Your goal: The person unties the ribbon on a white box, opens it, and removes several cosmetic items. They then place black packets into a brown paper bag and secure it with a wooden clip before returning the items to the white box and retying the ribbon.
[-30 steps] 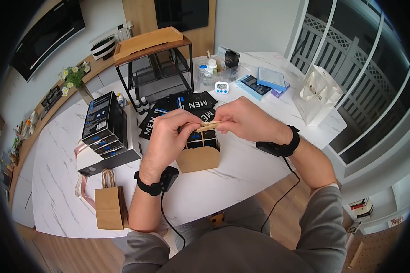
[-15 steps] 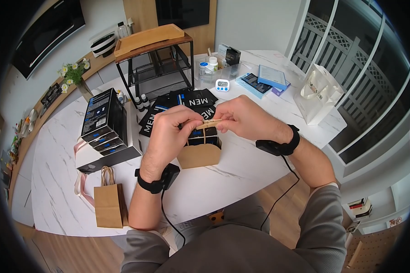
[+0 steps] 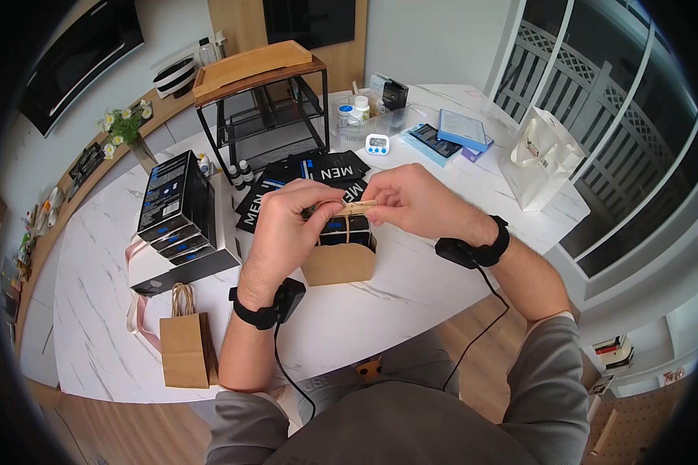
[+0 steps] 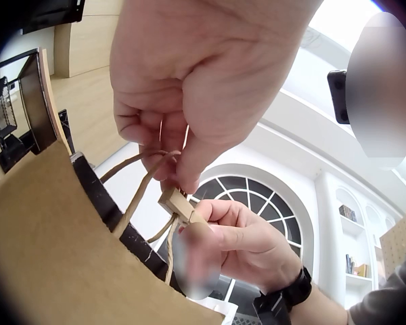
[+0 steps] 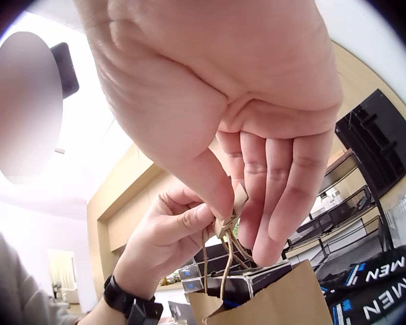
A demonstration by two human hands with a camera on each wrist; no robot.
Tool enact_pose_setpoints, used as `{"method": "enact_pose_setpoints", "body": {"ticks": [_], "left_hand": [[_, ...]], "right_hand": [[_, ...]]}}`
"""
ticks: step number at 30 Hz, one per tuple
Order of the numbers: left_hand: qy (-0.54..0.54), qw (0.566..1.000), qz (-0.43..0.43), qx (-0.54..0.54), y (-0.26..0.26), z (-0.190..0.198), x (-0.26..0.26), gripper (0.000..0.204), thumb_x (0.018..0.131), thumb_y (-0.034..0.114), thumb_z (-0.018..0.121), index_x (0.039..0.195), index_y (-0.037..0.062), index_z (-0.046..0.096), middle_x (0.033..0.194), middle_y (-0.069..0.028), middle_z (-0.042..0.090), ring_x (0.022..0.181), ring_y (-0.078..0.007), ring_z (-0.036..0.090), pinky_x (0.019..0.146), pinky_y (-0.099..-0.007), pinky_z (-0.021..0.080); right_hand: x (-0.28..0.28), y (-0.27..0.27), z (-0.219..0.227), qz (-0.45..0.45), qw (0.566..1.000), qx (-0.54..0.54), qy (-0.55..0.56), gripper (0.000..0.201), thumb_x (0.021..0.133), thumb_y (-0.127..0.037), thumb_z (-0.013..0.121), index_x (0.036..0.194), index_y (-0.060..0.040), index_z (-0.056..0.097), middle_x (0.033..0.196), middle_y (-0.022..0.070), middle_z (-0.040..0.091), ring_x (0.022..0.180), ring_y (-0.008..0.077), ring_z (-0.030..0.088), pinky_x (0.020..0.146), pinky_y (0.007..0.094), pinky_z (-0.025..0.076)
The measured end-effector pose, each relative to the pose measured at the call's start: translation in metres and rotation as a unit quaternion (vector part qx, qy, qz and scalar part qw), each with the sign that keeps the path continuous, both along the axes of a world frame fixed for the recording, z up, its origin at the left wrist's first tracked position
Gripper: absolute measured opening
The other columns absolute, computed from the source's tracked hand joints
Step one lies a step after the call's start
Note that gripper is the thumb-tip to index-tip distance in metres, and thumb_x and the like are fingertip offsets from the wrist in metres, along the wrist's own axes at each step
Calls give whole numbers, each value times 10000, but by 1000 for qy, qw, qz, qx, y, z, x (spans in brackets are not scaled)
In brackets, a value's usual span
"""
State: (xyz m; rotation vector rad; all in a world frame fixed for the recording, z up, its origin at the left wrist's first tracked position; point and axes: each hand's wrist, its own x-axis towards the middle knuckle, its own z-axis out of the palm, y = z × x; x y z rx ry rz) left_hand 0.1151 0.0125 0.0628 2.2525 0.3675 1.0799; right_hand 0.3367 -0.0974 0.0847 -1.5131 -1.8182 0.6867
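A brown paper bag (image 3: 338, 267) stands in front of me, with black boxes (image 3: 333, 239) inside. Above its opening, both hands meet at a small wooden clothespin (image 3: 357, 208) by the twisted paper handles (image 4: 141, 188). My left hand (image 3: 291, 221) pinches a handle between thumb and fingertips, right at one end of the clothespin. From the other side, my right hand (image 3: 419, 203) pinches the clothespin between thumb and index finger, its other fingers extended in the right wrist view. The fingers partly hide where handles and clothespin meet.
Black packets marked MEN (image 3: 337, 168) lie behind the bag. Stacked black boxes (image 3: 174, 201) stand at left, above another brown paper bag (image 3: 184, 349). Farther back are a black shelf rack (image 3: 264, 108), a white timer (image 3: 378, 145) and blue boxes (image 3: 461, 132); a white bag (image 3: 541, 167) stands right.
The bag's front shifts slightly up in the view as the handles are pinched together. Both hands stay nearly in place, with small finger movements at the clothespin.
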Motion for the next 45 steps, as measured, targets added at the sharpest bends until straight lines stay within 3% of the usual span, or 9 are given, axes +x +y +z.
{"method": "enact_pose_setpoints", "body": {"ticks": [5, 6, 9, 14, 19, 21, 28, 35, 45], "left_hand": [[96, 995, 3, -19, 10, 0, -11, 782, 772, 153, 938, 1461, 50, 582, 1317, -143, 711, 1226, -251, 678, 1045, -387, 526], [145, 988, -26, -45, 20, -5, -18, 1049, 688, 250, 983, 1540, -28, 437, 1413, -261, 615, 1327, -379, 608, 1116, -427, 498], [264, 963, -45, -32, 38, -25, -35, 1141, 659, 319, 990, 1571, -20, 394, 1433, -273, 595, 1336, -394, 595, 1126, -409, 489], [370, 927, -25, -51, 28, -6, -27, 782, 714, 249, 918, 1336, -30, 534, 1031, -281, 730, 1033, -434, 716, 895, -462, 557], [350, 935, -13, -55, 20, -10, -16, 672, 753, 166, 873, 1302, -46, 549, 1129, -287, 703, 1077, -445, 693, 924, -459, 555], [345, 937, -10, -59, 15, -10, -12, 652, 760, 150, 864, 1298, -48, 553, 1143, -279, 696, 1083, -444, 690, 931, -458, 555], [262, 965, -12, -27, 2, -22, 4, 577, 784, 83, 858, 1259, -44, 555, 1030, -199, 698, 900, -309, 726, 779, -380, 584], [181, 980, 23, -77, -14, -17, 8, 1028, 765, 183, 923, 1581, -5, 326, 1386, -223, 563, 1061, -318, 723, 848, -383, 604], [517, 852, -70, 30, 1, -114, 38, 927, 735, 198, 908, 1507, -13, 440, 1565, -345, 425, 1430, -474, 478, 1093, -477, 536]], "right_hand": [[5, -4, -6, -15, 1000, -12, 9, 452, 885, -210, 848, 1217, 15, 640, 873, 104, 749, 783, 174, 732, 726, 312, 567], [7, -5, -12, -21, 999, -18, 25, 637, 851, -277, 889, 1341, 8, 599, 962, 123, 751, 801, 187, 728, 733, 323, 565], [7, -15, -34, -40, 998, -36, -41, 1004, 771, -390, 941, 1543, -7, 425, 1230, 197, 693, 824, 215, 730, 745, 353, 572], [-14, -23, -88, -34, 998, -43, 26, 1234, 755, -329, 951, 1641, 28, 169, 1506, 310, 474, 1423, 401, 504, 1128, 429, 470], [-17, -20, -86, -72, 992, -49, 92, 1135, 799, -276, 912, 1617, 42, 192, 1534, 311, 444, 1354, 409, 564, 1106, 438, 486], [-9, -14, -93, -54, 991, 116, 22, 972, 784, -261, 905, 1538, 42, 372, 1484, 276, 525, 1239, 414, 640, 1023, 439, 534], [12, -10, -67, -48, 995, 52, -74, 682, 748, -153, 905, 1356, -6, 634, 1252, 176, 696, 1095, 329, 689, 956, 386, 545], [65, 2, -39, -38, 993, 94, -67, 626, 711, -1, 866, 1309, -32, 682, 1220, 176, 727, 1142, 298, 699, 1011, 389, 546], [214, 75, 2, -125, 989, -32, -78, 477, 791, 104, 803, 1223, -13, 638, 1070, 25, 694, 1007, 152, 654, 918, 330, 554]]}}
